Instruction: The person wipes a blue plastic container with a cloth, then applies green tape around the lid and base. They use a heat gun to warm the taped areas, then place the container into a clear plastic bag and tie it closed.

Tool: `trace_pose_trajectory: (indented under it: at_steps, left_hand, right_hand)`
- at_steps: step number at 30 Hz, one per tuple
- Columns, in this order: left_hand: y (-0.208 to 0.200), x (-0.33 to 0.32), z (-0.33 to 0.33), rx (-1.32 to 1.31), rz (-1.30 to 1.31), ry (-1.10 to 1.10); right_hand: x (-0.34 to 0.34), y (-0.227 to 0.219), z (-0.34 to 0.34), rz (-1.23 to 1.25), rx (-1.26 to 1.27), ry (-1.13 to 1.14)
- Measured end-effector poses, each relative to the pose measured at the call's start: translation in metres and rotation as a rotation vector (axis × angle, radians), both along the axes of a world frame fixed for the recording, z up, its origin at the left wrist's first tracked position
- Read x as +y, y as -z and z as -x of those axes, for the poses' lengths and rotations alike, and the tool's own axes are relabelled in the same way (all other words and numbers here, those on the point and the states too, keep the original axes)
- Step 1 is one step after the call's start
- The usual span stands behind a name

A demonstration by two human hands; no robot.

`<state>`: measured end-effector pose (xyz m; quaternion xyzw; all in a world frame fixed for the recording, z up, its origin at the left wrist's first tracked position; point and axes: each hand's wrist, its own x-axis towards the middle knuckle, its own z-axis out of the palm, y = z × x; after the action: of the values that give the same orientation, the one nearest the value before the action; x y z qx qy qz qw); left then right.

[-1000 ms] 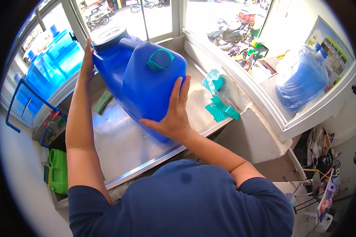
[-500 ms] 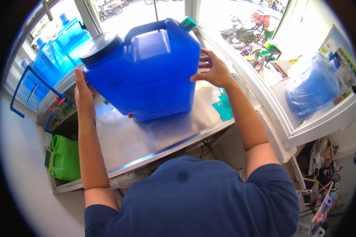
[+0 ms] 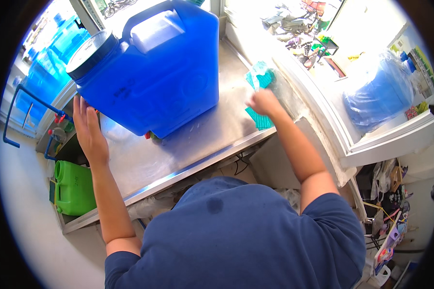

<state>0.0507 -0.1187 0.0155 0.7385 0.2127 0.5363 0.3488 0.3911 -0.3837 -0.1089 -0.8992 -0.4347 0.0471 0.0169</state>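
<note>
Left hand (image 3: 92,139) open beside the lower left edge of the large blue container (image 3: 164,91), fingers extended and close together; contact at the fingertips not certain. Right hand (image 3: 265,102) well apart from the container, fingers curled in, back of hand uppermost, over teal pieces (image 3: 259,120) near the right edge of the metal counter (image 3: 144,161). Pinched on a piece or not: cannot tell, fingertips hidden.

Container location: on the counter, between the two hands and toward the far side. Wide dark-rimmed cap (image 3: 92,54) fitted at upper left, moulded handle along the top. Small red fitting (image 3: 148,135) visible at the lower edge.

Surroundings: more teal material and clear plastic (image 3: 264,72) just beyond the right hand. Green jerrycan (image 3: 75,189) at left, below blue piping (image 3: 36,98) with red valve handles (image 3: 59,118). Plastic-wrapped blue bottle (image 3: 378,94) at far right, behind the window frame.
</note>
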Motion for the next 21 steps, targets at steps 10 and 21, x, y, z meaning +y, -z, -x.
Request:
trace_pose_trajectory:
  at_steps: [10,21]
  left_hand:
    - [0.100,-0.101,0.001,0.242,0.104,0.396]
    - [0.149,-0.109,-0.070,0.401,1.028,0.694]
  right_hand:
    - [-0.068,0.092,0.032,-0.540,0.132,0.468]
    - [-0.002,0.014,0.123,-0.827,0.776,-0.081]
